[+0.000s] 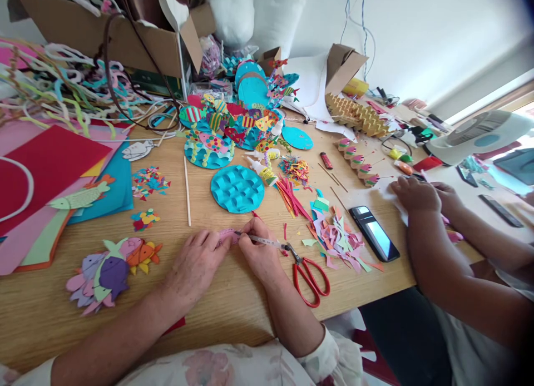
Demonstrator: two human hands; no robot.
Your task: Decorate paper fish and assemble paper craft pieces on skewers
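Note:
My left hand (194,266) rests on the wooden table, its fingers pressing a small pink paper piece (227,237) flat. Closed around a pen with a pale barrel (267,241) is my right hand (259,251), and the pen's dark tip meets the pink paper. Red-handled scissors (311,280) lie just right of my right wrist. Beyond my hands sits a round blue disc with raised paper waves (237,189). A white stick (187,191) lies to its left. Cut paper fish (110,275) are piled left of my left forearm.
Coloured sheets (50,174) lie at the left. Paper scraps (340,238) and a phone (374,234) are on the right. Decorated fish discs (208,152), glue bottles (265,172) and a cardboard box (104,41) stand farther back. Another person's hands (417,196) work at the right.

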